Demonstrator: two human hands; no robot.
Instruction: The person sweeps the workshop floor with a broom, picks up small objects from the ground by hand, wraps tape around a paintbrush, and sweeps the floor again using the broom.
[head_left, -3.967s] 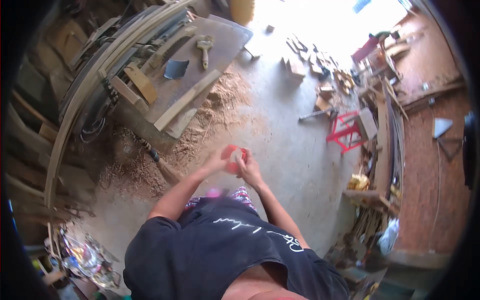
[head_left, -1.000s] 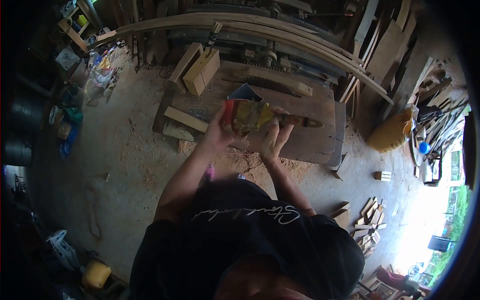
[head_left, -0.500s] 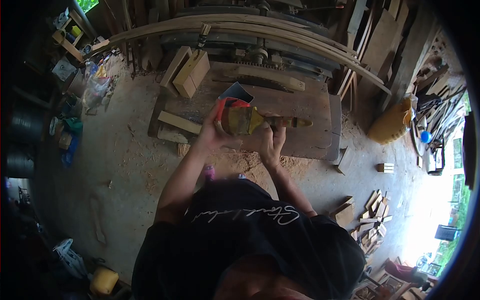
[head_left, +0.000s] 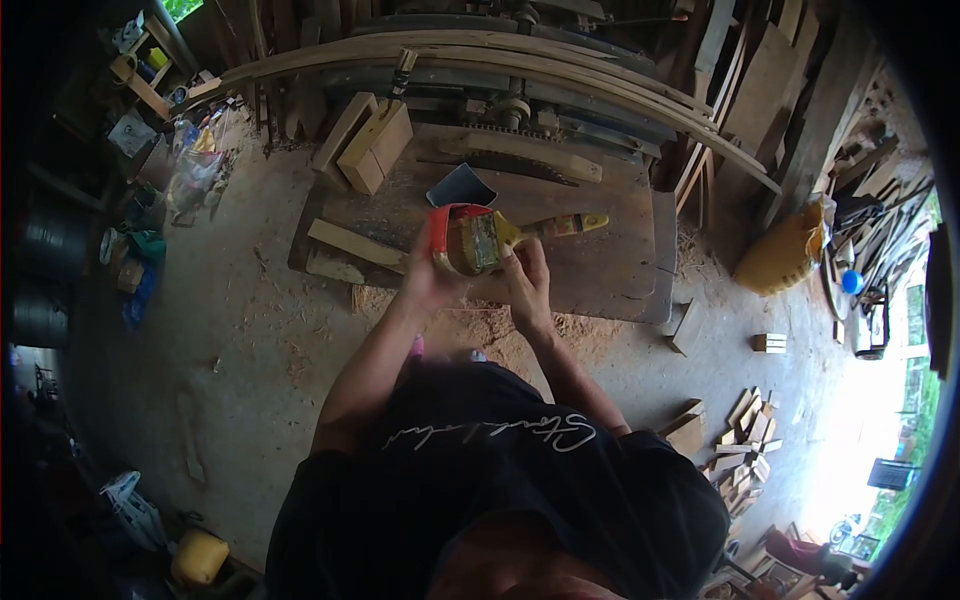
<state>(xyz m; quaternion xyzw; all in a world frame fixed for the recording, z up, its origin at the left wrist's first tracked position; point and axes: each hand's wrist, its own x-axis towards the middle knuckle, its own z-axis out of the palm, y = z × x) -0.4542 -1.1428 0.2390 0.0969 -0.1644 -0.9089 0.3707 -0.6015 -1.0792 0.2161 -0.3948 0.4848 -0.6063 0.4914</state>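
Fingers wrapped round its side, my left hand [head_left: 430, 280] holds a red, round, open tub [head_left: 439, 230] over the workbench. My right hand [head_left: 530, 282] grips a wide paintbrush [head_left: 565, 226] near its yellowish ferrule, with the handle pointing right. The bristles lie across the tub's mouth; whether they touch its rim or inside I cannot tell. What the tub contains is mostly hidden behind the brush. On the bench [head_left: 610, 270] just beyond the tub rests a dark grey sheet [head_left: 462, 186], slightly curled.
Wooden blocks [head_left: 376, 150] stand at the bench's back left, a second brush [head_left: 403, 72] behind them. A light wood strip [head_left: 355, 243] lies at the left. Long boards [head_left: 480, 42] span the back. Offcuts [head_left: 745, 440] are heaped on the floor at right, near a yellow sack [head_left: 785, 250].
The brush has tilted and its bristle end has turned, showing more of the ferrule. My right hand has shifted slightly left and down. The tub stays in my left hand.
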